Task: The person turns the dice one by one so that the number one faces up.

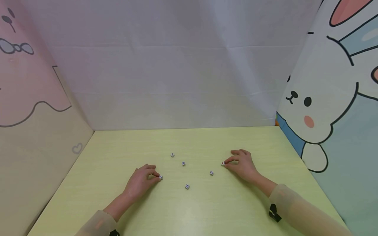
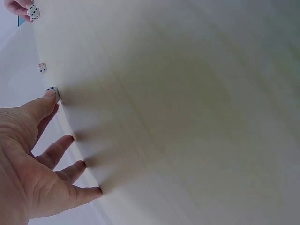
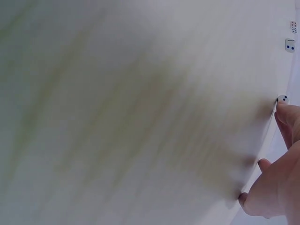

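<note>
On the left of the table, my left hand (image 1: pixel 142 181) pinches a small white die (image 1: pixel 160 177) between thumb and index finger. The left wrist view shows that die (image 2: pixel 53 91) at the thumb tip, with the other fingertips down at the tabletop. Farther right, my right hand (image 1: pixel 242 166) pinches another white die (image 1: pixel 222 164), a red pip on its top. Its thumb tip covers part of the die (image 3: pixel 282 99) in the right wrist view. Between the hands lie several loose dice: one at the front (image 1: pixel 187 186), one near the right hand (image 1: pixel 211 173), and two farther back (image 1: pixel 183 163).
The pale yellow table (image 1: pixel 189 216) ends at a white cloth backdrop (image 1: pixel 183 82). A pink and cream panel (image 1: pixel 38 85) stands on the left, and a panel with a rabbit drawing (image 1: pixel 325 108) on the right.
</note>
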`<state>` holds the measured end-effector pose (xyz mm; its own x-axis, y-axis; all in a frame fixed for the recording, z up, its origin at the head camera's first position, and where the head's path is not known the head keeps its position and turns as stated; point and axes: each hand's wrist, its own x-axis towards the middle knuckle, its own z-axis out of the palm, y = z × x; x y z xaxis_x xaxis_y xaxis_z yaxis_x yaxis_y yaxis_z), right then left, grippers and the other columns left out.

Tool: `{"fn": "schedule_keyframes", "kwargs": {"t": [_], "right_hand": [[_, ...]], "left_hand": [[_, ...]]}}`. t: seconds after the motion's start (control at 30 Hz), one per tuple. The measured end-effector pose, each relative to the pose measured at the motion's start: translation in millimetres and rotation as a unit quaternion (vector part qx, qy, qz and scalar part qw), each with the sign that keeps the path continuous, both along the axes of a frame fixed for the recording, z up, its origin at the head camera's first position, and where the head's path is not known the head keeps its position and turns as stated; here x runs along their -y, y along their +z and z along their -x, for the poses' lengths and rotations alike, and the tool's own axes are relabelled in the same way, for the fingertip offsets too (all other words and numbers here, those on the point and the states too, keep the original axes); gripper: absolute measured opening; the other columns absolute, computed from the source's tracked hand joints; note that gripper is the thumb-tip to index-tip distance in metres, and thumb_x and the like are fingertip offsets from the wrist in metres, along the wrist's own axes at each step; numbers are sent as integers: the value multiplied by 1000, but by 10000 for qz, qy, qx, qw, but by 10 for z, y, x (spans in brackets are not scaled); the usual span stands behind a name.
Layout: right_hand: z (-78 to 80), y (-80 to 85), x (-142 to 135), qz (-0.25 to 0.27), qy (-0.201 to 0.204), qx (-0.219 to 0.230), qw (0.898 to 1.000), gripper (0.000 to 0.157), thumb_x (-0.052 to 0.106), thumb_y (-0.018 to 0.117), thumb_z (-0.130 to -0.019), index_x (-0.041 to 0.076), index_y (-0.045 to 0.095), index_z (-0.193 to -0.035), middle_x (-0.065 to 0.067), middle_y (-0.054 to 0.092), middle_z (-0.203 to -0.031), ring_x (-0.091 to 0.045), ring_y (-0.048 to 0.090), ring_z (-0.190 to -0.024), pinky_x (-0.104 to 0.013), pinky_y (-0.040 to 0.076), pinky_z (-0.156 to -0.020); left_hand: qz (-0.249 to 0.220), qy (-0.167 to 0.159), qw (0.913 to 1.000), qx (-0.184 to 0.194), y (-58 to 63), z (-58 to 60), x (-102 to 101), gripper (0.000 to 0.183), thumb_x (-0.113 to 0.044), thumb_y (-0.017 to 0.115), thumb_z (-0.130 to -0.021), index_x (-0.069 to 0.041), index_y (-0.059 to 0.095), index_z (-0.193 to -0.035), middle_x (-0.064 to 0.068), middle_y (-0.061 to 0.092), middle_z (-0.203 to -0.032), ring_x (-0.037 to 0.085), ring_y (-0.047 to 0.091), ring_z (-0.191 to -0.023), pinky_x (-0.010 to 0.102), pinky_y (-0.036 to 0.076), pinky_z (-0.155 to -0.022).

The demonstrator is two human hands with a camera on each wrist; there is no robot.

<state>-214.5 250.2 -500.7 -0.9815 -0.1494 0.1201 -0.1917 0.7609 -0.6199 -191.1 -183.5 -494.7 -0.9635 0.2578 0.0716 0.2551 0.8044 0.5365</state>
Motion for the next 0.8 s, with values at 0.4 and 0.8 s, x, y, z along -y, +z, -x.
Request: {"fn": "schedule_keyframes", "kwargs": {"t": [0.4,0.8], "right_hand": [[-5,-7,-40,57,-128,81,9999,13,28,81,-90,17,81,-98,-24,53,-145,-51,23,-144,-67,23,-114],[-12,22,2,-248,-147,-202,9994,13,29,83,-87,19,81,-94,-21,56,-142,-49,26,-142,-65,25,-114]], "left_hand": [[-21,-7,10000,31,15,-9,3,6,-25,82,-88,-21,78,-91,12,66,-133,39,54,-132,73,24,-113],[-71,-19,10000,53,-6,1,16,8,-26,83,-88,-20,78,-91,12,66,-134,40,52,-134,73,22,-113]]}}
